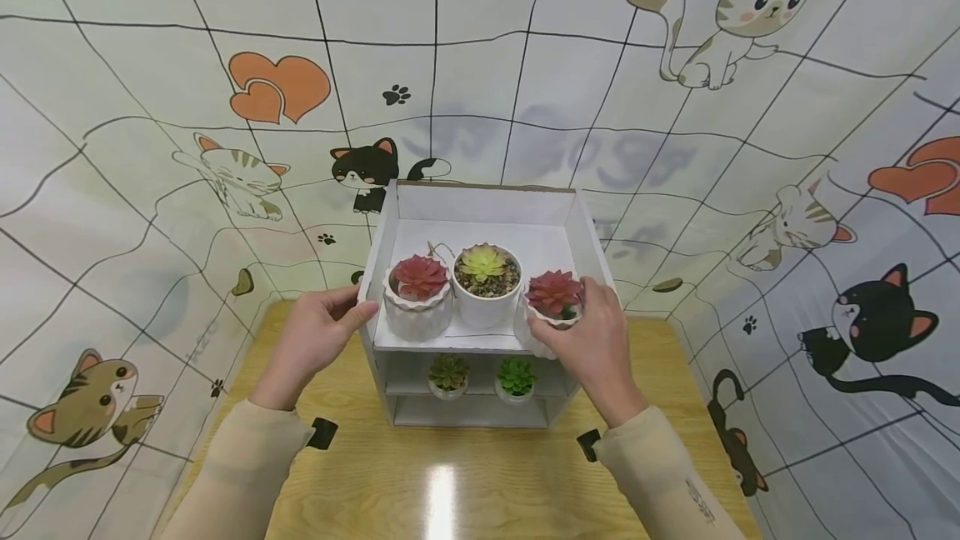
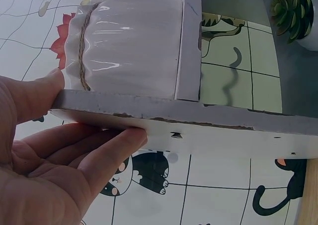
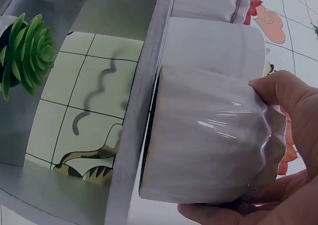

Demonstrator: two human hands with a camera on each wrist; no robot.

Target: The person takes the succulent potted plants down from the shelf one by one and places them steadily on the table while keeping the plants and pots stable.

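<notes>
My right hand [image 1: 596, 344] grips the rim area of a white scalloped pot with a red succulent [image 1: 553, 293], at the right end of the white shelf's top. In the right wrist view, thumb and fingers lie on opposite sides of this pot [image 3: 208, 135]; whether its base touches the shelf I cannot tell. My left hand [image 1: 318, 340] pinches the left side panel of the white shelf unit [image 1: 480, 411], thumb at its edge and fingers outside, as the left wrist view shows. Beside that panel stands another scalloped pot with a red succulent [image 1: 418, 298], tied with twine.
Between the red plants stands a smooth white pot with a yellow-green succulent [image 1: 486, 282]. On the shelf level below sit two small potted succulents, one dull green [image 1: 448, 373], one bright green [image 1: 516, 377]. The unit stands on a wooden table [image 1: 360, 482] before cat-patterned cloth [image 1: 480, 73].
</notes>
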